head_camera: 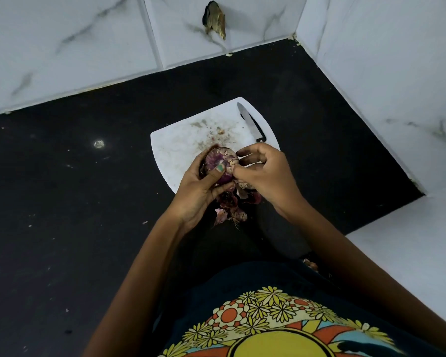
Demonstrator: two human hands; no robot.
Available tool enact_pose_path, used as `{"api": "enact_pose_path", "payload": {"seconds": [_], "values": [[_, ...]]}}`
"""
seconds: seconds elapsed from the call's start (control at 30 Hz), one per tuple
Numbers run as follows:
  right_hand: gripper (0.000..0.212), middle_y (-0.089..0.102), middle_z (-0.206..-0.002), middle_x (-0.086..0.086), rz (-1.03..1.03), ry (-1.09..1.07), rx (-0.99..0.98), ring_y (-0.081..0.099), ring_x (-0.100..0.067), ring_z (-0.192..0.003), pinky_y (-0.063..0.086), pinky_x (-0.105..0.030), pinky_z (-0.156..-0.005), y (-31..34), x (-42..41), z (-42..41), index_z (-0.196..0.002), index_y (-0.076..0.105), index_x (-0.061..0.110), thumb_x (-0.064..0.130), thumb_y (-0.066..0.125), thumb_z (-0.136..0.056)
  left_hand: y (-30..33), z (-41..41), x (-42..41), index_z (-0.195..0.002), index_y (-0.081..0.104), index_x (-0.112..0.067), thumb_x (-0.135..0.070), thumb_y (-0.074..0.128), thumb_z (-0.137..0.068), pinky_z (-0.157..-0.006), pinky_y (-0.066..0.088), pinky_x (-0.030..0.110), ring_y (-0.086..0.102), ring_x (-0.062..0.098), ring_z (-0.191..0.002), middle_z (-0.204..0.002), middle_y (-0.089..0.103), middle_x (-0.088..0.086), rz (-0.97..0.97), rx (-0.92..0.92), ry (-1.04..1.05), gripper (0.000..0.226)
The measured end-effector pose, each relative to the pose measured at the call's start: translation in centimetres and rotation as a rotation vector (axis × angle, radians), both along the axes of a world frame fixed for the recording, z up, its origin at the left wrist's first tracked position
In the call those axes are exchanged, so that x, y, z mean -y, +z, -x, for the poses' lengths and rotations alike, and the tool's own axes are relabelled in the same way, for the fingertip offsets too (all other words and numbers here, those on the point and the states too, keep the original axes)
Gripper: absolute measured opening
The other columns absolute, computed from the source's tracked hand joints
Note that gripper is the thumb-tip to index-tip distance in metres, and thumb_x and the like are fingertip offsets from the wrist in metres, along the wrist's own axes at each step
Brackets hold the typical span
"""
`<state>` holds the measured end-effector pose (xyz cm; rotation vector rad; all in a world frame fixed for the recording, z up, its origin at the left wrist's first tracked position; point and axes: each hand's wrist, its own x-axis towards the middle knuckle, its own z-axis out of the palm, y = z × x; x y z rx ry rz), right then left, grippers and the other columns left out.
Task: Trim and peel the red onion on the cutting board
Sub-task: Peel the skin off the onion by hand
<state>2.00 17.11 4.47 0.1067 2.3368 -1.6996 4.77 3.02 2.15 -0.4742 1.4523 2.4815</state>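
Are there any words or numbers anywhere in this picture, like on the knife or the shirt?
No words or numbers can be read anywhere.
Knife: no mark visible on the blade.
Shirt: only flower and sun pictures, no letters.
Cutting board: only specks and scraps, no label.

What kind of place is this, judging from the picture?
Most likely a home kitchen corner: a dark countertop meets white marble-look wall tiles, and a white cutting board with a knife lies there while two hands peel a red onion.
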Motion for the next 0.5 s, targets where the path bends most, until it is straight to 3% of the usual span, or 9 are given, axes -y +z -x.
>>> {"api": "enact_pose_path", "payload": {"seconds": [0.13,0.3,0.5], "values": [[0.022,0.070,-0.082,0.002,-0.013,-0.010,0.008,0.070,-0.012,-0.071,0.061,-0.037,-0.063,-0.12,0.08,0.24,-0.094,0.066,0.014,0.017,0.075,-0.074,0.05,0.01,0.10,-0.133,0.047,-0.018,-0.003,0.053,-0.092,-0.078,0.057,0.026,0.069,0.013,-0.096,-0.115,0.065,0.003,0.015,-0.022,-0.011,0.044],[0.025,0.069,-0.078,0.004,-0.041,-0.023,-0.014,0.063,0.001,-0.060,0.055,-0.018,-0.054,-0.24,0.24,0.45,-0.093,0.067,0.011,0.014,0.076,-0.070,0.00,0.00,-0.04,-0.133,0.046,-0.017,0.000,0.052,-0.093,-0.080,0.058,0.028,0.068,0.014,-0.098,-0.114,0.065,0.003,0.025,-0.029,-0.013,0.044],[0.016,0.070,-0.080,-0.010,0.039,-0.049,0.035,0.072,-0.019,-0.070,0.060,-0.031,-0.066,-0.79,-0.50,0.83,-0.086,0.068,0.010,-0.003,0.066,-0.076,-0.24,0.04,-0.17,-0.128,0.049,-0.018,0.000,0.052,-0.092,-0.085,0.056,0.035,0.069,0.016,-0.095,-0.115,0.063,0.005,-0.029,-0.006,0.004,0.040]]}}
